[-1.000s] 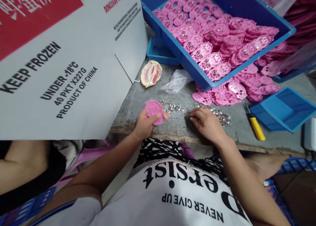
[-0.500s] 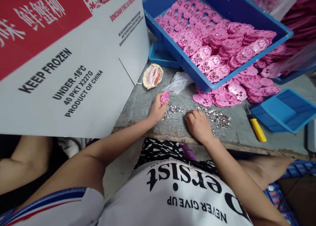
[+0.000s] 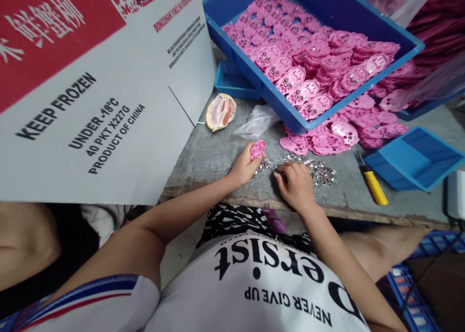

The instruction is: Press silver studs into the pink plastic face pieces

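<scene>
My left hand (image 3: 242, 169) is closed around a pink plastic part (image 3: 257, 149), held just above the tabletop. Beside that hand lies a small scatter of shiny metal pieces (image 3: 264, 165). My right hand (image 3: 297, 186) rests at the near edge of a larger heap of the same tiny metal pieces (image 3: 324, 173). Its fingers are curled in toward the thumb; whatever they hold, if anything, is too small to make out. More pink parts (image 3: 329, 138) lie piled on the table beyond my right hand.
A big blue tray (image 3: 308, 125) of pink parts tilts over the pile. A white and red carton (image 3: 145, 128) stands at left. Cut fruit (image 3: 221, 112), a plastic bag (image 3: 259, 121), a yellow-handled tool (image 3: 375, 187) and blue bins (image 3: 417, 158) (image 3: 236, 83) lie around.
My left hand has moved right with the pink part, closer to my right hand. My right hand has turned slightly, with its thumb now showing. The view has shifted a little.
</scene>
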The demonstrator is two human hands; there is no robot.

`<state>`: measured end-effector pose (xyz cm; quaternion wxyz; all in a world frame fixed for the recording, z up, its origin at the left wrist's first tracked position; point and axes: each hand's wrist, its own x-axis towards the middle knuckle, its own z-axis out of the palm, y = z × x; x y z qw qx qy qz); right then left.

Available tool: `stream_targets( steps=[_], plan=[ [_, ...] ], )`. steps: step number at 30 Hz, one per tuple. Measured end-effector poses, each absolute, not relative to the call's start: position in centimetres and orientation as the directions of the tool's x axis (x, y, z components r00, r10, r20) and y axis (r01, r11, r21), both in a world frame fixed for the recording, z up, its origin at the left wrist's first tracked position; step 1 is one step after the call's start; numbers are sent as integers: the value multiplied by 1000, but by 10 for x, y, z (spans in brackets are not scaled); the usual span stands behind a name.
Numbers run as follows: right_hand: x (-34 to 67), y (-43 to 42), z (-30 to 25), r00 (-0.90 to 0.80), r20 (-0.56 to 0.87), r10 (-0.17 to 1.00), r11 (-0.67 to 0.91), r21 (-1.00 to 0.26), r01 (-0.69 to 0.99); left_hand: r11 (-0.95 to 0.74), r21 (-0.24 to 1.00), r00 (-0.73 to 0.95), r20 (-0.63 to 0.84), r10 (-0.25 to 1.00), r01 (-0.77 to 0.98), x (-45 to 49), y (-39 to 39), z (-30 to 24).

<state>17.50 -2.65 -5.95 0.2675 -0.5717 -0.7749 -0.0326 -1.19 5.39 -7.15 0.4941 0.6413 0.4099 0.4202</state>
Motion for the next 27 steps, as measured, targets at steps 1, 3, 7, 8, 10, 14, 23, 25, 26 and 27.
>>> stream_targets(
  steps=[1,3,7,8,10,14,23,25,26,27],
  plan=[
    [174,-28,-58,-244,443,863,383,-256,888,-174,980,299,140,944,92,-12,54,-73],
    [173,-30,-57,-322,406,855,438,-234,868,-168,984,270,147,951,58,-13,54,-75],
    [172,-30,-60,-316,344,884,396,-191,898,-133,991,221,133,966,-16,-13,51,-75],
    [172,-29,-61,-281,347,895,358,-183,916,-125,992,213,128,969,-30,-13,50,-74],
    [173,-29,-64,-179,371,911,255,-165,953,-113,993,208,120,971,-46,-13,48,-73],
    [176,-30,-66,-62,426,903,145,-165,975,-125,990,210,135,968,-60,-13,48,-75],
    [168,-18,-61,-161,411,897,220,-99,970,-178,984,179,181,967,-30,-12,52,-81],
    [165,-13,-60,-190,396,899,236,-72,969,-184,982,176,187,967,-34,-11,53,-80],
    [164,-11,-60,-199,390,899,242,-64,968,-186,982,172,190,967,-38,-11,53,-80],
    [163,-9,-61,-207,385,900,249,-62,967,-187,981,165,192,967,-44,-11,53,-80]
  ],
)
